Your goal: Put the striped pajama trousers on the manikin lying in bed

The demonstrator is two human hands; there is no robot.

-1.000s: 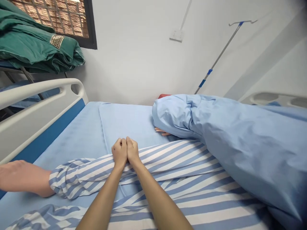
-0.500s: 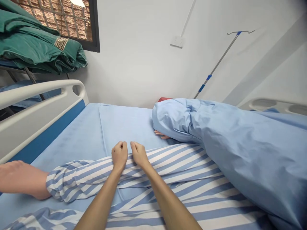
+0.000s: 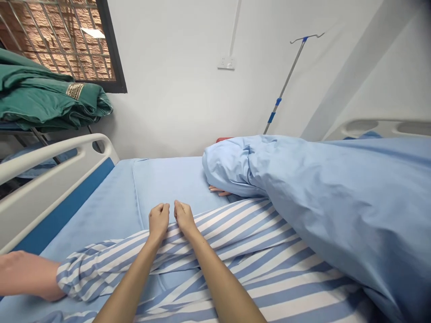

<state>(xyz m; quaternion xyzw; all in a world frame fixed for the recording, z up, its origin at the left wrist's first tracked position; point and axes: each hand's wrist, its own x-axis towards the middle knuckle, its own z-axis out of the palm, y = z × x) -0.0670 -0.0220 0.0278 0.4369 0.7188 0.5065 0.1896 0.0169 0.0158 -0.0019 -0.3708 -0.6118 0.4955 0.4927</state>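
My left hand point(image 3: 159, 220) is closed in a fist over the far leg of blue-and-white striped trousers point(image 3: 242, 217). Beside it, a small gap away, my right hand point(image 3: 184, 217) makes a fist too. Nothing shows in either one; whether they touch the cloth I cannot tell. The trousers are on a figure lying across the bed, with a bare foot point(image 3: 32, 273) out to the left. A light blue quilt point(image 3: 323, 188) covers the figure's upper part at the right. Fingers point(image 3: 218, 190) poke out from under its folded edge.
Pale blue sheet point(image 3: 168, 177) covers the mattress beyond the leg. A cream bed end board point(image 3: 77, 152) stands at the left, near folded green cloth point(image 3: 50, 96) below a barred window. An IV pole point(image 3: 286, 80) rises by the white wall, right of a socket point(image 3: 226, 63).
The view has turned and shifted, so the wall and window sit lower and the pole further left. Both fists remain closed over the striped leg.
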